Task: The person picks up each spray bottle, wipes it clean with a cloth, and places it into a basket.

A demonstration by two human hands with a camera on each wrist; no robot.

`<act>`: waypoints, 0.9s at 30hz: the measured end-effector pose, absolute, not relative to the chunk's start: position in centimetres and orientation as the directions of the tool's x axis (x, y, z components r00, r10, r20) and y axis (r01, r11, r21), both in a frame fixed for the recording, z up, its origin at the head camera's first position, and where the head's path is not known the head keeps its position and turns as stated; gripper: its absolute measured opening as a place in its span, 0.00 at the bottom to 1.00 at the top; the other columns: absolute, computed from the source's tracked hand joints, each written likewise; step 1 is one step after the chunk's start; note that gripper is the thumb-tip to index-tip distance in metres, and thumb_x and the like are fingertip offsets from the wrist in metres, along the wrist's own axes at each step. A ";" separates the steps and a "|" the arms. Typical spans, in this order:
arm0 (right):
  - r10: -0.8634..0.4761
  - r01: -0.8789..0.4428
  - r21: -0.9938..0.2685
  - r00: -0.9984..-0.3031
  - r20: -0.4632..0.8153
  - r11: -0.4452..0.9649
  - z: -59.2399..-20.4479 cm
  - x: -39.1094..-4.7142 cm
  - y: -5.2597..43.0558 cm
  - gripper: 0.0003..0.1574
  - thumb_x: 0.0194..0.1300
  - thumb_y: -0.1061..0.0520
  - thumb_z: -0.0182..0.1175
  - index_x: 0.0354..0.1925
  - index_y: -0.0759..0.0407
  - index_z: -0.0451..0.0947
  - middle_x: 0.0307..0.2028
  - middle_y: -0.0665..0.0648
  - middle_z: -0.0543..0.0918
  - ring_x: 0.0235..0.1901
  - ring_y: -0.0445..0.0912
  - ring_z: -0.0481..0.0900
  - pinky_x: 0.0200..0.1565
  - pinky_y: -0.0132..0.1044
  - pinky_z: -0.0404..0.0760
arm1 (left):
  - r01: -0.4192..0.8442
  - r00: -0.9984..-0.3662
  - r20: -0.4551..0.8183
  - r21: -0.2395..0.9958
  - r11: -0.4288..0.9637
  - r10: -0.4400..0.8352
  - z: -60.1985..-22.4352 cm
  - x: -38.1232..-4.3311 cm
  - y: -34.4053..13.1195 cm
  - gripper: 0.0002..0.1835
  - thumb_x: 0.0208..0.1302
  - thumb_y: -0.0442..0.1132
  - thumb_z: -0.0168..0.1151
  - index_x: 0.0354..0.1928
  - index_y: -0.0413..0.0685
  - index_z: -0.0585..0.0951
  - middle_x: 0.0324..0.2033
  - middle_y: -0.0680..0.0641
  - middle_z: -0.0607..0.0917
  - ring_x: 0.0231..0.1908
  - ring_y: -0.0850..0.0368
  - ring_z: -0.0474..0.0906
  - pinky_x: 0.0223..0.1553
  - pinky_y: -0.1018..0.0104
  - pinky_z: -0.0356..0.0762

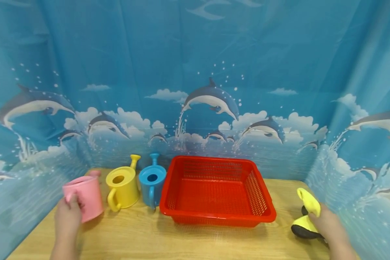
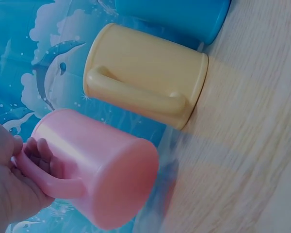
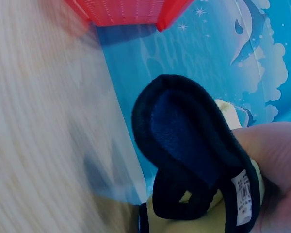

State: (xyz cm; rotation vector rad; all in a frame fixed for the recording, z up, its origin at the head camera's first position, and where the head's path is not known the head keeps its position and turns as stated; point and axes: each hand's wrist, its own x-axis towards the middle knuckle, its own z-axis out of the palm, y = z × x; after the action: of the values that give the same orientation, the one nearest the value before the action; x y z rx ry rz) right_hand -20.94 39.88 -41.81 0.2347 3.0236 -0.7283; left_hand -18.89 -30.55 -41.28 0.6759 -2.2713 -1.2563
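On the left, my left hand [image 1: 66, 217] grips the pink watering can [image 1: 90, 198] by its handle, tilted and seemingly off the table [image 1: 133, 238] — I'd level it, fingers well through the handle, so it can't swing into its neighbour. Next come the yellow watering can [image 1: 128, 191] and blue watering can [image 1: 160, 189], upright; what the three hold, I can't tell. In the middle, the red basket [image 1: 214, 216] shows just its mesh floor inside. At near right, my right hand [image 1: 330, 224] grips a soft yellow-and-black item [image 1: 304, 223] — a firm hold should stop it flopping.
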 end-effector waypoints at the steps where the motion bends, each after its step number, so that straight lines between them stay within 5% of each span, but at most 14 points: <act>1: 0.158 0.177 -0.469 -0.984 -0.079 0.865 -41.7 -20.9 40.0 0.39 0.62 0.53 0.49 0.54 0.83 0.48 0.39 0.80 0.71 0.34 0.62 0.74 0.30 0.50 0.73 | -0.192 -0.770 0.154 0.869 0.456 -0.619 -41.2 -18.9 -30.5 0.27 0.71 0.50 0.28 0.47 0.27 0.61 0.40 0.26 0.69 0.42 0.33 0.65 0.42 0.41 0.63; 19: 0.304 0.273 -0.532 -0.952 -0.030 0.802 -39.1 -19.2 39.8 0.39 0.65 0.50 0.43 0.56 0.82 0.45 0.40 0.80 0.69 0.35 0.64 0.73 0.29 0.49 0.72 | -0.108 -0.658 0.216 0.921 0.375 -0.721 -37.8 -17.7 -28.2 0.25 0.70 0.54 0.33 0.46 0.37 0.64 0.33 0.42 0.69 0.32 0.51 0.65 0.32 0.58 0.61; 27: 0.342 0.280 -0.531 -0.940 0.020 0.800 -37.6 -18.9 38.7 0.41 0.66 0.49 0.42 0.62 0.77 0.42 0.42 0.80 0.68 0.36 0.65 0.73 0.28 0.49 0.71 | -0.092 -0.638 0.236 0.921 0.378 -0.733 -36.4 -17.0 -26.6 0.19 0.70 0.56 0.35 0.40 0.50 0.67 0.24 0.63 0.69 0.24 0.69 0.65 0.29 0.66 0.64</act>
State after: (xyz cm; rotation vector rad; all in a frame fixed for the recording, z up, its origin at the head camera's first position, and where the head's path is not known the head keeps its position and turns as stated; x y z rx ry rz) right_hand -18.89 38.70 -37.60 0.5350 3.0891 -0.8816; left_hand -16.99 -26.61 -36.40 0.7082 -1.9954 -1.2771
